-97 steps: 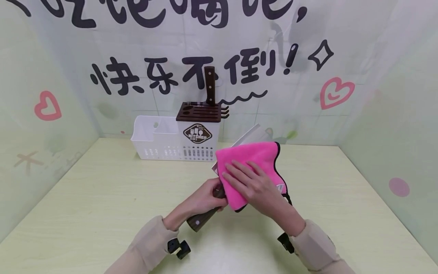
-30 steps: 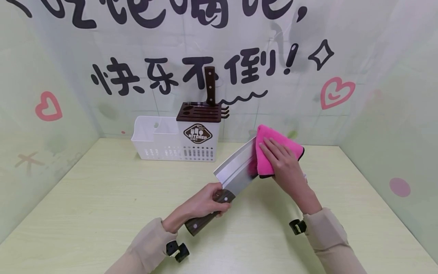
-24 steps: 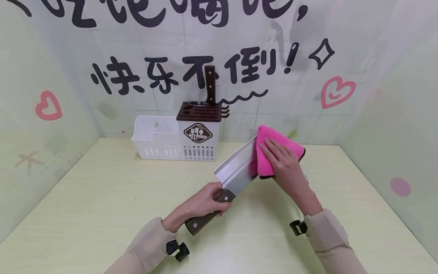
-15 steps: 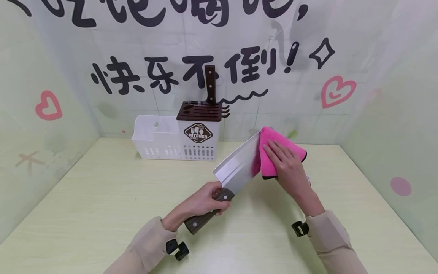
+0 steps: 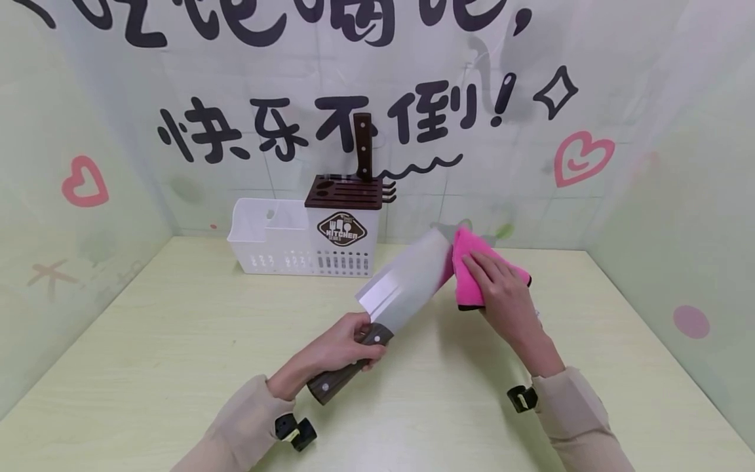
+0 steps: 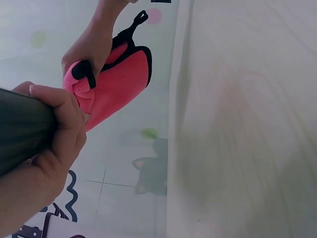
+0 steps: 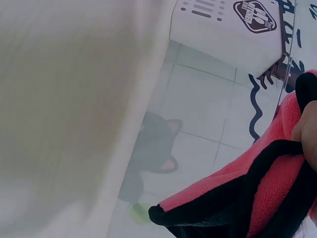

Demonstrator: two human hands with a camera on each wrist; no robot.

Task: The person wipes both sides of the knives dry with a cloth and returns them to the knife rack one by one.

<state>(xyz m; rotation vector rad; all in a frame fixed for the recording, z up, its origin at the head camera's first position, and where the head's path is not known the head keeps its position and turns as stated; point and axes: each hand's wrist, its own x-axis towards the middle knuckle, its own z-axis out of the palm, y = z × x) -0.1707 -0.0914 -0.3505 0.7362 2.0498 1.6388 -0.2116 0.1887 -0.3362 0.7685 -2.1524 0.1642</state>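
My left hand [image 5: 345, 344] grips the dark wooden handle [image 5: 349, 367] of a cleaver, its fingers curled round it. The broad silver blade [image 5: 407, 282] slants up and away to the right, above the table. At the blade's far end my right hand [image 5: 504, 295] holds a pink cloth [image 5: 470, 278] with black edging, bunched between thumb and fingers. Whether the cloth still touches the blade cannot be told. In the left wrist view the cloth [image 6: 119, 89] hangs from the right hand, a black loop at its corner. The right wrist view shows the cloth [image 7: 277, 198] folded, hiding most of the hand.
A white plastic holder [image 5: 271, 255] stands on the pale wood table [image 5: 177, 367] against the back wall. Its brown slotted top [image 5: 342, 191] bears one upright dark-handled knife [image 5: 364, 147], with small hooks on the right side. Printed walls enclose the back and both sides.
The right hand and cloth have slid outward along the blade to its far end, baring most of it. The left hand has drawn the cleaver slightly left, and its blade face has turned.
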